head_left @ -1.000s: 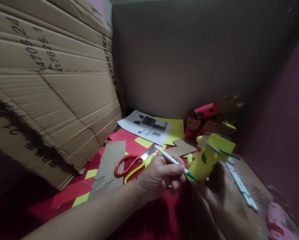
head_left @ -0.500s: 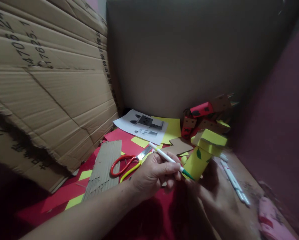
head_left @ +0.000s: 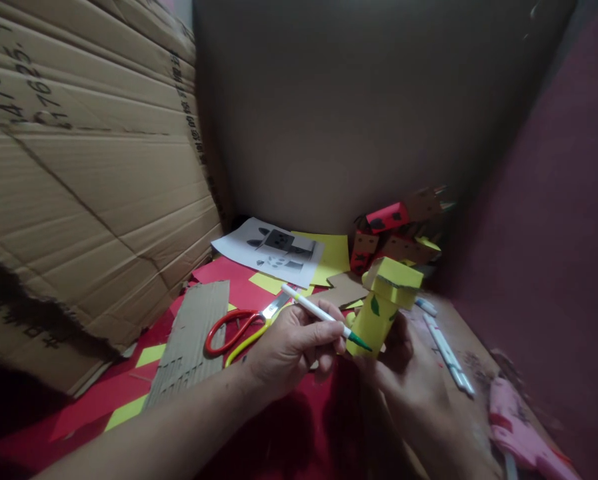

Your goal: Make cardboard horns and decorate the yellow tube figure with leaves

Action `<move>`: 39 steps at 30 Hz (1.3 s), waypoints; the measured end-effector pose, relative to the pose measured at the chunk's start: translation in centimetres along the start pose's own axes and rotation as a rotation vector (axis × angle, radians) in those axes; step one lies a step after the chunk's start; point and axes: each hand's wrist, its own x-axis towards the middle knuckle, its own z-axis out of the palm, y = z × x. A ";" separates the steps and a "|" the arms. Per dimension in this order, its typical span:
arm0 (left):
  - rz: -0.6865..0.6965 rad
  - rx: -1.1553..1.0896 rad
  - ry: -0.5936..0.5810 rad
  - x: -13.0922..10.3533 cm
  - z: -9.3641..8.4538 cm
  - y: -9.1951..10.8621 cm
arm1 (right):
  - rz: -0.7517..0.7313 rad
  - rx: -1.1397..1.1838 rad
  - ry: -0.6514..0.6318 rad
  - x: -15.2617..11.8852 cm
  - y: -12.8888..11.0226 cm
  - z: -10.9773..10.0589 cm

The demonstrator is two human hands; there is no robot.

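Observation:
My left hand (head_left: 299, 340) pinches a white marker (head_left: 306, 305) with a green tip, its fingers closed round the barrel. The tip meets or nearly meets the lower front of a yellow paper figure (head_left: 371, 327); exact contact I cannot tell. That figure has a boxy head above a tube-like body, with a green leaf shape drawn on the body. My right hand (head_left: 409, 380) grips it from below and behind, and part of those fingers is hidden. Just beyond my left hand lie scissors (head_left: 233, 333) with one red and one yellow handle.
Cardboard strips (head_left: 191, 333) and red paper (head_left: 229, 277) lie at left. A printed sheet (head_left: 279, 253) rests on yellow paper (head_left: 335, 257). Red and brown figures (head_left: 389, 220) stand behind. White pens (head_left: 449, 353) and a pink glue gun (head_left: 521, 427) are at right; a large cardboard sheet (head_left: 103, 173) rises left.
The whole view has swung slightly to the right, so everything sits further left. More of the pink glue gun shows. Both hands keep their holds on the marker and figure.

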 end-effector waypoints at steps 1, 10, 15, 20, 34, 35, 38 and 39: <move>-0.002 -0.001 0.001 0.0 0.0 0.0 | 0.002 0.015 0.005 0.0 0.1 0.0; 0.041 0.026 0.049 -0.2 0.2 1.1 | 0.072 0.071 -0.010 0.0 -0.7 0.1; 0.159 0.179 0.111 -0.6 0.8 1.7 | 0.103 0.085 0.003 -0.1 -1.2 0.5; 0.230 0.293 0.106 -1.1 0.8 1.3 | 0.136 0.147 -0.039 -0.3 -2.1 0.7; 0.270 0.423 0.133 -1.6 0.9 1.3 | 0.145 0.224 -0.045 -0.7 -1.8 1.0; 0.276 0.441 0.136 -1.6 1.0 1.3 | 0.158 0.219 -0.035 -0.7 -1.9 1.1; 0.294 0.479 0.149 -1.9 1.3 1.3 | 0.193 0.198 -0.013 -0.8 -2.1 1.0; 0.300 0.486 0.156 -2.0 1.4 1.3 | 0.200 0.191 -0.012 -0.8 -2.2 1.0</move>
